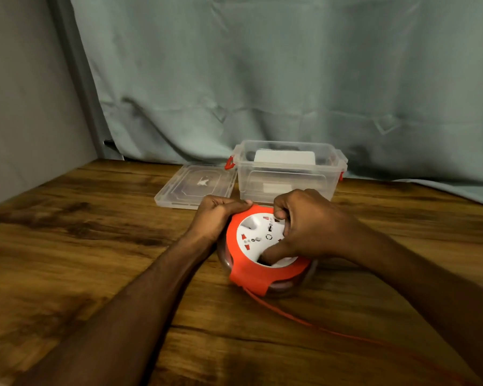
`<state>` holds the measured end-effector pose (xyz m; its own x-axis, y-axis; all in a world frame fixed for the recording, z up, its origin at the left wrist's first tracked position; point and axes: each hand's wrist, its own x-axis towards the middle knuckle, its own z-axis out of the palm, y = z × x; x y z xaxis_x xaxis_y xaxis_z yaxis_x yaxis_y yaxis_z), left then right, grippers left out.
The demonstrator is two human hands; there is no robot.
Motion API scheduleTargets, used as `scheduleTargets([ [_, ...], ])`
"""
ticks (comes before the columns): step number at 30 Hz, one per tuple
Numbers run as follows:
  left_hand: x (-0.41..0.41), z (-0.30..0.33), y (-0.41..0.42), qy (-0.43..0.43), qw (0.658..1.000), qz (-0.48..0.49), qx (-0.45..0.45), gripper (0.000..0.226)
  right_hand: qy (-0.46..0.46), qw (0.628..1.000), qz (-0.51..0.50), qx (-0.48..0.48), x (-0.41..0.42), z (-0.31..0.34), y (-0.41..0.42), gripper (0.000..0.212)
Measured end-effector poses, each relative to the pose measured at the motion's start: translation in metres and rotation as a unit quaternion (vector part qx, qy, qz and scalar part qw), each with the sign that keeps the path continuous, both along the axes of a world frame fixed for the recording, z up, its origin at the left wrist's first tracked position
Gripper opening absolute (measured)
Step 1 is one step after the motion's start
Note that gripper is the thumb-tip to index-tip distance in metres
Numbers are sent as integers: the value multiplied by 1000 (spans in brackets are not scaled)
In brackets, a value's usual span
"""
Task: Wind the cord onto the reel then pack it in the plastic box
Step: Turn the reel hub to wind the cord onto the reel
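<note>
Orange cord point(299, 319) trails off the extension reel point(265, 246) on the table point(95, 246). Left hand point(218, 215) grips its rim; right hand point(304, 227) curls into its white face. Behind the reel stands the open plastic box point(287, 174). Slack cord could snag while winding.

The reel point(265, 252) lies before the box point(287, 174), lid point(193, 188) left of it.

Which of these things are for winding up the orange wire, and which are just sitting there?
For the job:
- reel, held by the left hand and right hand
- orange cord trailing off it
- plastic box, open
- lid, beside the box

Just there:
- white item in the box
- wooden table
- curtain
</note>
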<state>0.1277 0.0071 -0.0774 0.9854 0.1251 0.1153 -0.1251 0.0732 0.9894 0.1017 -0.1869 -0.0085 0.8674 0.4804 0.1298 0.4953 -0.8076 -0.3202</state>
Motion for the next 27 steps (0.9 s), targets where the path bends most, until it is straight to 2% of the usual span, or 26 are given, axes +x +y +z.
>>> scheduleTargets([
  [5, -2, 3, -2, -3, 1000, -8, -11, 24, -20, 995, -91, 39, -4, -16, 10, 64],
  [10, -3, 3, -2, 0, 1000, -18, 1, 22, -39, 994, -97, 24, -4, -21, 18, 57],
  [13, -2, 3, -1, -2, 1000, -28, -4, 21, -71, 997, -34, -8, -7, -12, 13, 52],
  [15, -2, 4, -1, -7, 999, -38, 4, 19, -91, 993, 48, -48, -8, -1, 8, 41],
  [17, -1, 3, 0, -15, 998, -42, 32, 17, -72, 987, 119, -82, -6, 12, 0, 26],
  [18, -1, 2, -1, -18, 998, -42, 43, 17, -52, 984, 141, -93, -4, 18, -5, 31],
  [21, -1, 0, -1, -14, 998, -43, 47, 19, -12, 982, 153, -106, 1, 28, -18, 78],
  [23, 0, 0, -1, -12, 998, -49, 39, 21, -8, 982, 141, -125, 3, 28, -22, 96],
  [27, -2, 3, -2, -13, 998, -50, 35, 21, -46, 978, 147, -138, 5, 23, -23, 90],
])
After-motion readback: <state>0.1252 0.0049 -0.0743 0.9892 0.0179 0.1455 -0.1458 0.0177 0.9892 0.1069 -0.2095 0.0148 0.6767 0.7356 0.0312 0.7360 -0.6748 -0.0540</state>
